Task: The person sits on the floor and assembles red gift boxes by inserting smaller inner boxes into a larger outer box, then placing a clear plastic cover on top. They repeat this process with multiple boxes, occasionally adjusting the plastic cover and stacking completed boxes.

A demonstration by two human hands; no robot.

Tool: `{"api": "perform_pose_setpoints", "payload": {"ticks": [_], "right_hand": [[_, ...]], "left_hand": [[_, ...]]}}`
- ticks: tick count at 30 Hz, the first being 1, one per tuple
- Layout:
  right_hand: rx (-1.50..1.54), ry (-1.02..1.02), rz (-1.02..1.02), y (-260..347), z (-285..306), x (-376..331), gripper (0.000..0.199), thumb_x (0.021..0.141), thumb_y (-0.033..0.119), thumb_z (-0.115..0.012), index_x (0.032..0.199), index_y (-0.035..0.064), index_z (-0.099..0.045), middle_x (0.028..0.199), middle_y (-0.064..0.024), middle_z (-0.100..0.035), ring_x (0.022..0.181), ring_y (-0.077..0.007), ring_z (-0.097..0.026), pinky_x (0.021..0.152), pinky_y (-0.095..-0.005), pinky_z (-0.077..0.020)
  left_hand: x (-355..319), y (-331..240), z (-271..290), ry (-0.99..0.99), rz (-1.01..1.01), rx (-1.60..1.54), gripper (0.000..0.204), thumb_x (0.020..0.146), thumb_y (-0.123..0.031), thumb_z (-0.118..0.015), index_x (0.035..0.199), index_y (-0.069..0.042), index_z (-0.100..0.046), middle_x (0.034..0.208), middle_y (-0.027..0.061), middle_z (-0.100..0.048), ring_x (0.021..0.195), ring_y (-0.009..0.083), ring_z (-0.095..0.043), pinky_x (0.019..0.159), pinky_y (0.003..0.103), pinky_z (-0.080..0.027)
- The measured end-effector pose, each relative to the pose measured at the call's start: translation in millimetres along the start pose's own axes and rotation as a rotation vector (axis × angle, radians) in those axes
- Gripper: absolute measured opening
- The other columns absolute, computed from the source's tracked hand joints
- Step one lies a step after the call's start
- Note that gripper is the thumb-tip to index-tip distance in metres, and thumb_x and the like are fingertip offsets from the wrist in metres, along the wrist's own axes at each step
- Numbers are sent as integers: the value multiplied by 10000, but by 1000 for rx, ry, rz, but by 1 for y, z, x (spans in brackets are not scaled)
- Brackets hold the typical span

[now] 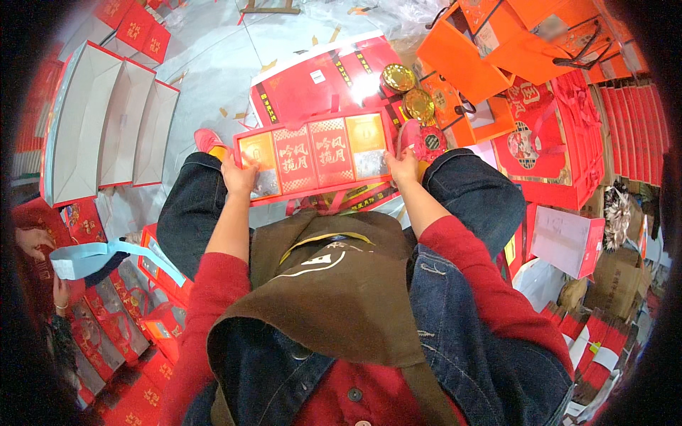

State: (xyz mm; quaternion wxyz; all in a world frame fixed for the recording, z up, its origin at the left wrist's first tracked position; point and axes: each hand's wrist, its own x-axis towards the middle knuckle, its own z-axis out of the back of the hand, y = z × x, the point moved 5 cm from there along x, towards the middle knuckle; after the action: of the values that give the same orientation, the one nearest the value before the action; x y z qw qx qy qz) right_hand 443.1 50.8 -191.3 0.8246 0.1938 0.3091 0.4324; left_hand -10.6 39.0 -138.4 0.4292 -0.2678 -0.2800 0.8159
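A shallow red gift box (320, 189) lies across my lap at knee height, its face turned up. Two red packs with gold lettering (312, 153) fill its middle, and gold and silvery square packs sit at either end. My left hand (239, 176) grips the box's left end, fingers closed on the edge. The opposite end is held by my right hand (403, 167), whose fingers are partly hidden by the box rim. Just beyond the box lies a big red carton (302, 89) with black-and-yellow printed strips.
Two gold tins (399, 78) and a round red tin (432, 140) sit right of the carton. Orange gift bags (465, 60) crowd the far right, above red gift boxes (561, 142). Open grey-lined boxes (82, 135) stand left. Another person's hand (34, 243) is near a pale blue strip (84, 260).
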Motion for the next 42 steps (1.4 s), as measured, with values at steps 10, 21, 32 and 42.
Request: {"api": "perform_pose_setpoints", "payload": {"ticks": [10,21,32,42], "right_hand": [[489,59,182,54,0,-29,416,842,401,-612,814,-12,-655,635,-48,-600,621,-136,-576,591,-306,-450],[712,382,-3,65,-12,-30,299,905,280,-561,1074,35,-584,834,-40,-619,711,-110,-566,641,-255,-469],[793,256,-171,32,-10,-24,239,898,269,-575,1033,72,-585,849,-22,-633,689,-123,-597,578,-240,-459],[915,182,-171,32,-4,-16,201,861,144,-619,1016,17,-625,826,-24,-644,642,-103,-569,566,-246,-447]], "left_hand": [[-6,9,-4,39,73,-438,982,602,-264,-833,1356,45,-284,1188,180,-494,1097,259,-502,891,338,-434],[-17,17,-12,18,-98,-241,958,566,-217,-852,1286,83,-297,1195,212,-472,1068,307,-492,931,371,-400],[-35,4,-19,18,79,-142,486,726,-168,-736,1129,38,-560,920,151,-667,826,215,-649,744,299,-501],[-29,7,-13,-32,200,-754,196,871,-134,-584,961,34,-629,837,85,-673,605,104,-583,576,223,-470]]}}
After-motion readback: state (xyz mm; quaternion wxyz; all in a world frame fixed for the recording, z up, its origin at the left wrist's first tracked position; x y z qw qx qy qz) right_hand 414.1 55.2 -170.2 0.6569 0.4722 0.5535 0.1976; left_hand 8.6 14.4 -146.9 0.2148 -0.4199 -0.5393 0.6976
